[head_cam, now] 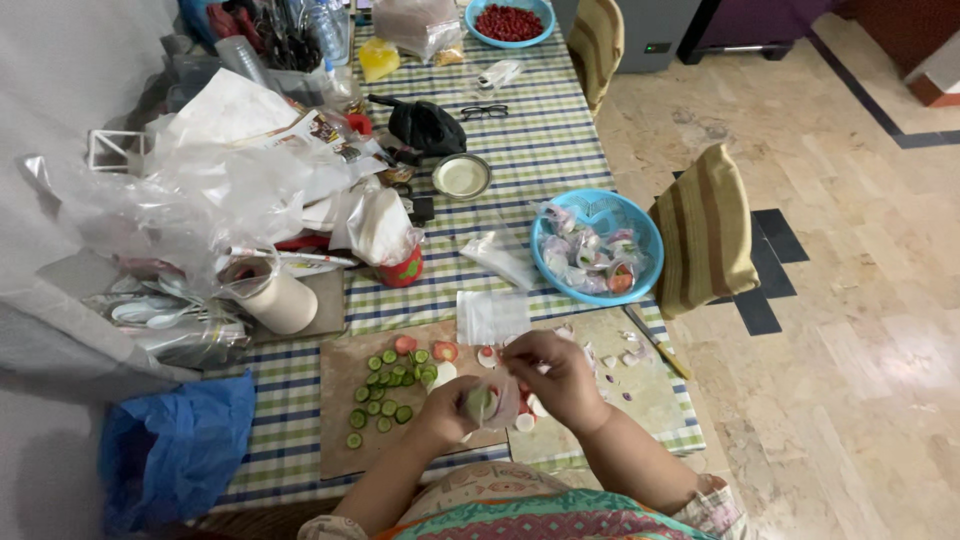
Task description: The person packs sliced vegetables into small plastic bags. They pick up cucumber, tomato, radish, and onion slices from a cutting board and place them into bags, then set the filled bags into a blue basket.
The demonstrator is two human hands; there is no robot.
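The light is soft and even. The floor [850, 300] shines a little. Shadows are faint. The picture bends at the edges, and the hands look a bit blurry.

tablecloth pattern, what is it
The tablecloth is checked in green, blue and white stripes, seen in the head view.

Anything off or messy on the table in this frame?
Nothing spilled or broken. The far left of the table is cluttered with crumpled clear plastic and papers. A knife lies close to the table's right edge. Both hands, left hand and right hand, hold a small clear bag over the cutting board.
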